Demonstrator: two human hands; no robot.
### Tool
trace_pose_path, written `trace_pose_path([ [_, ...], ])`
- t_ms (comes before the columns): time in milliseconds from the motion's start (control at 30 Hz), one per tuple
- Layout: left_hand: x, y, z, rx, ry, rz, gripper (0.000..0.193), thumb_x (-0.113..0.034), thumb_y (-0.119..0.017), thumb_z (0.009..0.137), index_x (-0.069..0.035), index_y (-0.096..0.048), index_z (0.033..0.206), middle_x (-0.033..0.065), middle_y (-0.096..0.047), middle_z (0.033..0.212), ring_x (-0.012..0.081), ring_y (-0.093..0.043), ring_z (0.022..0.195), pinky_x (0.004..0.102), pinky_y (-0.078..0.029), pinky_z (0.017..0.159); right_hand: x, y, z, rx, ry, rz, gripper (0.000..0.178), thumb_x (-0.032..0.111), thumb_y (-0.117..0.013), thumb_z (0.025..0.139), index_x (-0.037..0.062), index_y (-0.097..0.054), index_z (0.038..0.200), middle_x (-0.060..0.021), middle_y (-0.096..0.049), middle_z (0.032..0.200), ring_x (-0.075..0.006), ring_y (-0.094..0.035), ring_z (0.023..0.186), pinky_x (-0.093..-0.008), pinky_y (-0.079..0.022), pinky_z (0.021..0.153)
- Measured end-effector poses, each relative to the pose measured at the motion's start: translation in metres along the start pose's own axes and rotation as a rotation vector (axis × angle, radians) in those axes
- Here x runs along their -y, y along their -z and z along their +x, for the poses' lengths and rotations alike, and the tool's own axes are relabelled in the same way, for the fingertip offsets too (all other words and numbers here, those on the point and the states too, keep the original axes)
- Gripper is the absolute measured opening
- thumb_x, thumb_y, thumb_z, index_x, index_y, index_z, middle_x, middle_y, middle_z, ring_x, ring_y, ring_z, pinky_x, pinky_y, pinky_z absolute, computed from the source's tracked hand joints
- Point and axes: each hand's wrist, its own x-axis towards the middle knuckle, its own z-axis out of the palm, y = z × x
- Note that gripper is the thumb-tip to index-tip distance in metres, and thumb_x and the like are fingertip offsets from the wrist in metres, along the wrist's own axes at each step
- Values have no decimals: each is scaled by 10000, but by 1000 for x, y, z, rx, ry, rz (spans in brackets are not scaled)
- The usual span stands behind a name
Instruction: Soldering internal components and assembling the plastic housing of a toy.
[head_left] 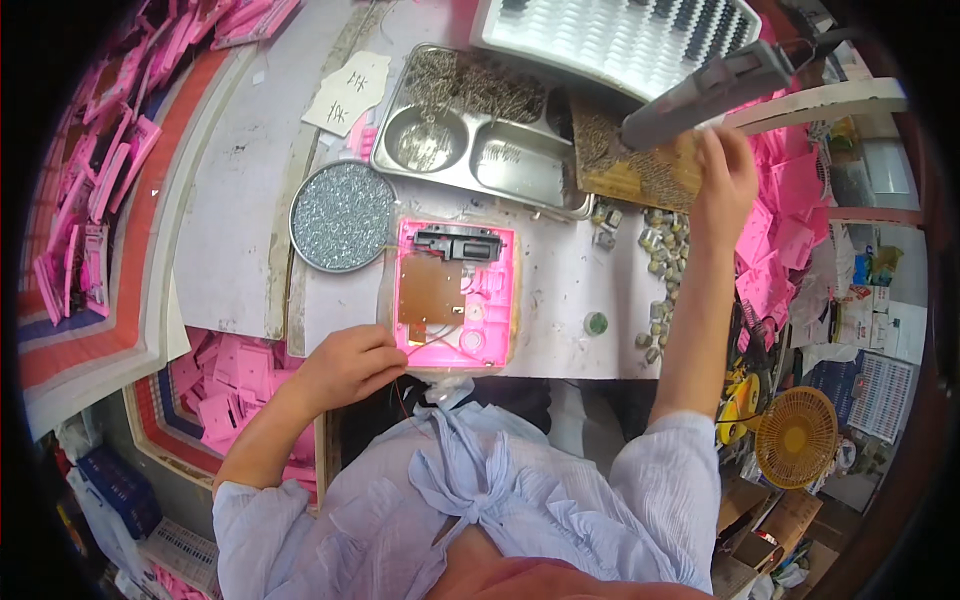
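Pale blue, crinkled cloth of the person's blouse [340, 545], tied in a floppy bow, lies nearest. Just past it, by the table's near edge, sits a square, shallow case [509, 300] of glossy pink plastic, open side up. It holds a ribbed black block [458, 244] along its far wall, a flat brown panel [428, 290] and thin, loose wires [436, 340].

At the case's near left corner is the left hand [352, 368], fingers bunched together; whether they pinch the rim or a wire, I cannot tell. The right hand [726, 185] is raised, its bent fingertips beside a dark grey, tube-shaped tool [705, 93] and above a wooden board [625, 187] strewn with tiny metal bits; whether it grips anything, I cannot tell.

Small, shiny grey pieces [343, 215] fill a round dish left of the case. Beyond stands a smooth steel tray [530, 178] with moulded hollows and tangled metal parts. The table [570, 290] is white and scuffed. To the right stand yellow basketwork [796, 437] and cardboard boxes [790, 530]; pink pieces [240, 385] crowd a bin on the left.

White tabletop stretches from the case to scattered metal blocks [660, 255], interrupted by one small green-topped round thing [596, 323].
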Motion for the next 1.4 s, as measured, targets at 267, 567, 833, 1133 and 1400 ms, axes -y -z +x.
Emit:
trace_pose_path([
  [267,-1,2,0,35,76,-19,195,-72,-814,780,-86,-691,930,75,-620,852,283,-639,749,382,-513,640,5,-144,145,250,1036,-541,76,89,-727,839,52,-678,883,-97,-668,911,-274,-616,895,-407,-507,782],
  [567,-6,2,-3,17,102,-6,148,-115,-772,831,-76,-658,915,91,-597,857,307,-639,765,408,-523,650,-2,-167,141,110,1116,-749,78,116,-692,820,67,-637,844,-111,-610,888,-315,-580,927,-421,-480,827],
  [833,-3,-1,3,17,105,-38,158,-71,-767,819,-65,-660,935,93,-609,882,304,-644,785,399,-520,671,-64,-15,145,-454,252,218,84,50,-680,898,-2,-680,963,-147,-694,914,-281,-656,851,-413,-530,738],
  [1133,-2,0,2,32,89,-15,183,-60,-783,802,-71,-667,944,85,-600,867,291,-634,758,392,-516,653,25,-62,-161,688,301,-32,173,28,-776,788,71,-695,936,-52,-697,922,-264,-613,887,-368,-505,787],
  [1400,-2,-5,-3,-12,106,3,237,-12,-810,761,-63,-673,948,86,-595,856,274,-620,739,366,-505,639,13,-84,-164,836,527,-207,276,100,-820,715,114,-695,961,-17,-692,941,-267,-593,967,-389,-476,812],
])
